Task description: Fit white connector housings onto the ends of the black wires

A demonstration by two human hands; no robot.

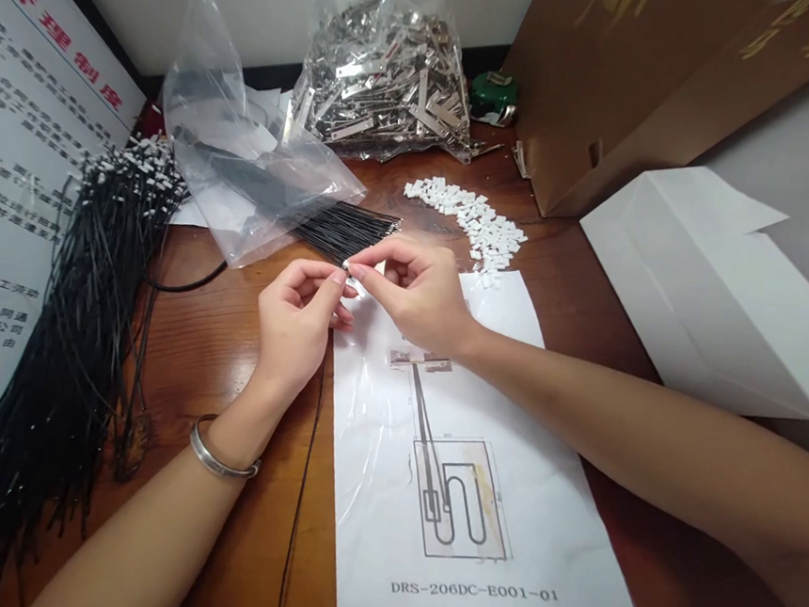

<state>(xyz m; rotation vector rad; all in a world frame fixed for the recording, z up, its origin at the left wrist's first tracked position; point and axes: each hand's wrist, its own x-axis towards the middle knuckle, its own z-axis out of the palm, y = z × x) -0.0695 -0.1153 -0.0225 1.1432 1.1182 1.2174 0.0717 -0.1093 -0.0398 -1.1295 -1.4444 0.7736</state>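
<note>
Both hands meet fingertip to fingertip above the top of a printed drawing sheet (375, 533). My left hand (299, 313) is closed in a pinch on a thin black wire (305, 487), which trails down the table beside the paper. Between the thumb and index finger of my right hand (414, 288) is a tiny white plastic connector (346, 265), held at the wire's end. The fingers hide most of this joint. Just beyond them lies a bundle of black wires (348, 228) with small metal tips, partly inside a clear plastic bag (261, 203).
Loose white connectors (471, 213) form a curved pile at right. A bag of metal strips (385, 78) stands at the back, beside a green tape measure (492, 97). White-ended black wires (49, 372) hang at left. A brown box (591, 89) and white carton (715, 295) stand right.
</note>
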